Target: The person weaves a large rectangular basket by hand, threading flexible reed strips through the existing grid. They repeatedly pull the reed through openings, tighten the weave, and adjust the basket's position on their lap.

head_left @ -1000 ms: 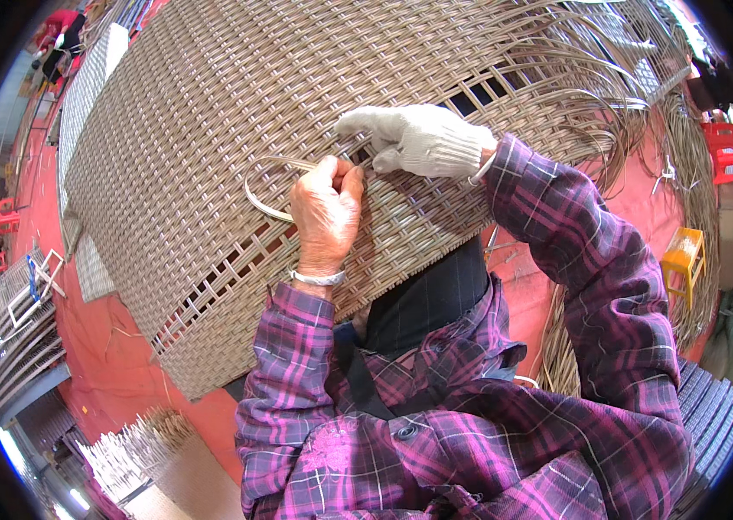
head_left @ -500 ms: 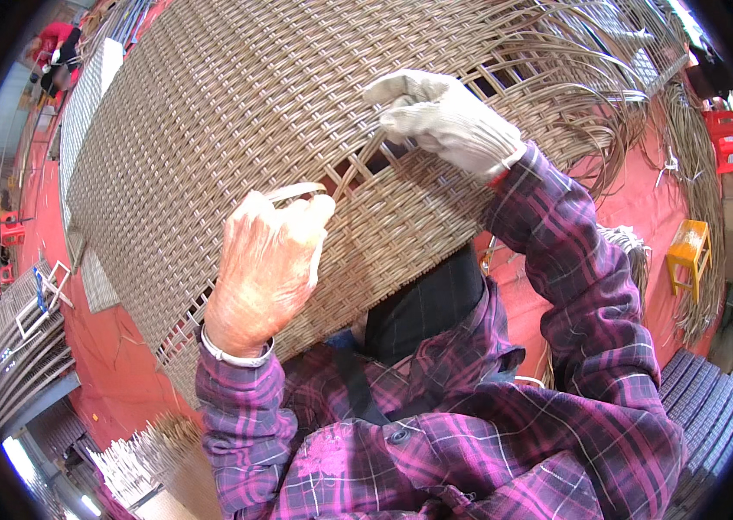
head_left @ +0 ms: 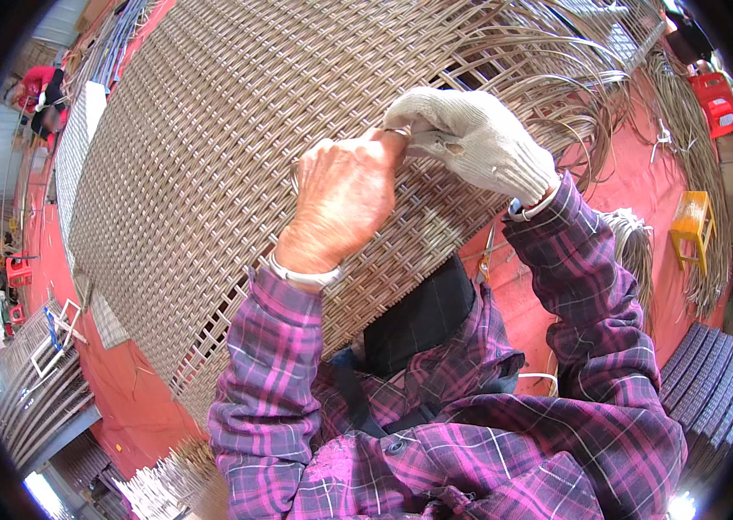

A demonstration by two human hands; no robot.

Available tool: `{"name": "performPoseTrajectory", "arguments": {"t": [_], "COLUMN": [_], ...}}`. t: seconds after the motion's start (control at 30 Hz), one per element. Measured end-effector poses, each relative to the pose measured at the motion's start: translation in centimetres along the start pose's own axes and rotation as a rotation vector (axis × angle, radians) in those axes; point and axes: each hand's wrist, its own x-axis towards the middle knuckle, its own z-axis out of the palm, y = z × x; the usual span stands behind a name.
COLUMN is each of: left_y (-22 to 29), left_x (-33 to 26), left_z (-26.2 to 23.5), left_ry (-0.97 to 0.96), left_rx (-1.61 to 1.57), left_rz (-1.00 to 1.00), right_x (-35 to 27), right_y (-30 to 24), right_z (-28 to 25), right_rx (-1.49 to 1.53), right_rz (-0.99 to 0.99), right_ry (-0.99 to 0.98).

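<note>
Head view: what is the largest element?

– The red floor covering (head_left: 145,386), seen to the left and right of the woven panel.

And the next in size?

– The woven panel (head_left: 288,104) itself, a tan lattice of flat strands lying in front of the person, its near edge close to the body. Narrow dark openings show in the weave toward its lower left corner. A mass of loose strands (head_left: 548,56) fans out at its upper right.

What stands farther out?

– Beyond the panel's right side, a yellow stool (head_left: 692,217); above that, also to the panel's right, a red stool (head_left: 715,104).

And the hands?

– Both are over the panel's middle, near its lower edge. The bare left hand (head_left: 345,199) has its fingers folded together. The right hand (head_left: 475,143), in a pale knitted glove, is curled, its thumb and forefinger reaching the left fingertips. Whether either pinches anything cannot be told; the meeting point is largely covered.

The smallest item?

– A pair of scissors (head_left: 486,257), just off the panel's lower right edge.
</note>
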Motion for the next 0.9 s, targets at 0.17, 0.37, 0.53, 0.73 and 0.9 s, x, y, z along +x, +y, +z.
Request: {"name": "performPoseTrajectory", "arguments": {"t": [0.17,0.37,0.53,0.73,0.9], "left_y": [-1.8,-2.5,-1.9,-2.5,-1.4], "left_x": [-1.2,-5.6,-5.9,-5.9,-3.6], "left_z": [-0.3,-1.1,0.6,-0.3,0.4], "left_ry": [-0.167,0.065,0.051,-0.095,-0.172], "left_rx": [-0.686,-0.697,-0.163,-0.149,-0.091], "left_rz": [-0.318,-0.595,-0.486,-0.554,-0.539], "right_x": [-0.5,-1.2,-0.1,0.4,1.0], "right_y": [-0.7,-1.6,-2.1,-1.8,-1.2], "right_z": [0.9,4.6,6.6,6.4,5.2], "right_rx": [0.400,-0.201,-0.545,-0.481,-0.449], "right_rz": [0.178,0.078,0.204,0.187,0.160], "right_ry": [0.008,0.094,-0.163,-0.248,-0.388]}}
